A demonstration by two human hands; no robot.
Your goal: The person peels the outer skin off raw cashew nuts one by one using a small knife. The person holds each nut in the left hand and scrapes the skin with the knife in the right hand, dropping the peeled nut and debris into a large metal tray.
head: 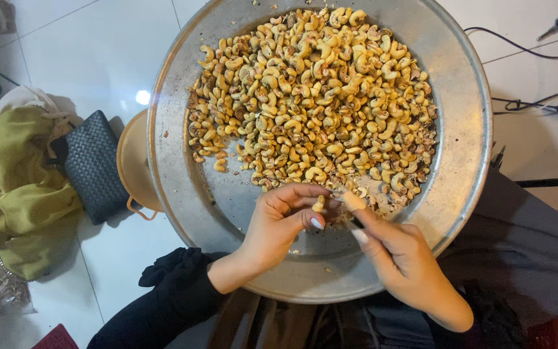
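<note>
A wide metal pan [182, 194] is seen, its dull grey surface scuffed and matt. Cashew kernels [311, 97], pale and smooth with rough brown skin flecks, are heaped inside. The white floor tiles [85, 52] are shown glossy. A woven black pouch [92, 165] and soft olive cloth [27, 187] are noted alongside.

White glossy floor tiles [98, 58] with thin grey joints catch a small bright glare of overhead light at the left. An olive-green cloth [24, 187] lies crumpled beside a black woven pouch [92, 165]. Black and white cables [531, 52] trail across the tiles at the upper right.
</note>
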